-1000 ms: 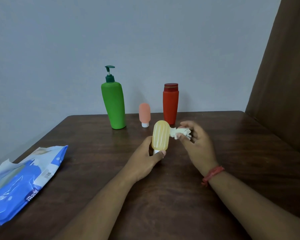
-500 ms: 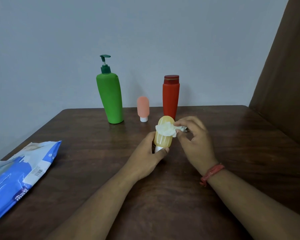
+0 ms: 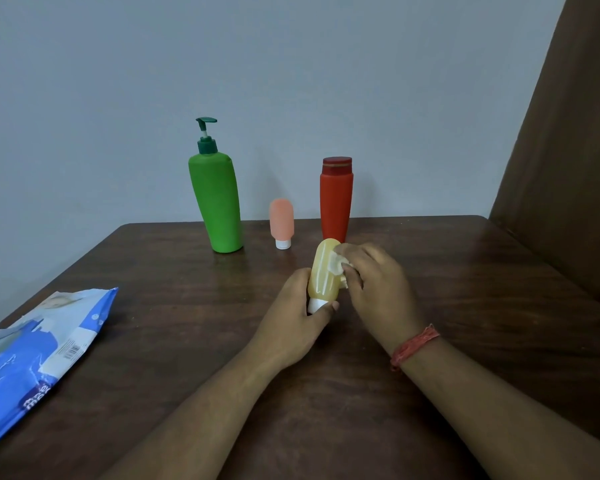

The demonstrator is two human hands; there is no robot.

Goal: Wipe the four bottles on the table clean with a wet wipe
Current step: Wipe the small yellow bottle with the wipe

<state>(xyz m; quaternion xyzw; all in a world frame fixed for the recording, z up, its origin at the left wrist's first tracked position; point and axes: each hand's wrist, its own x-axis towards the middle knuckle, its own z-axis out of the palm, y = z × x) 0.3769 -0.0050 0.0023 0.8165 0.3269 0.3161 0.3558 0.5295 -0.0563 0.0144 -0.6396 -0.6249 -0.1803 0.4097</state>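
Note:
My left hand point(image 3: 291, 323) grips a small yellow squeeze bottle point(image 3: 321, 275) near its white cap, cap end down, just above the table. My right hand point(image 3: 374, 289) presses a bunched white wet wipe point(image 3: 336, 263) against the bottle's upper right side. Along the back of the table stand a tall green pump bottle point(image 3: 217, 202), a small pink tube point(image 3: 282, 221) on its white cap, and a red bottle point(image 3: 336, 199) with a dark red cap. The red bottle's base is hidden behind the yellow one.
A blue and white wet wipe pack point(image 3: 32, 355) lies open at the table's left edge. The dark wooden table point(image 3: 174, 299) backs onto a grey wall. A brown panel point(image 3: 568, 168) rises at the right. A red thread circles my right wrist.
My right hand brought the wipe from beside the yellow bottle onto its top, then down its upper right side. My left hand kept hold of the bottle.

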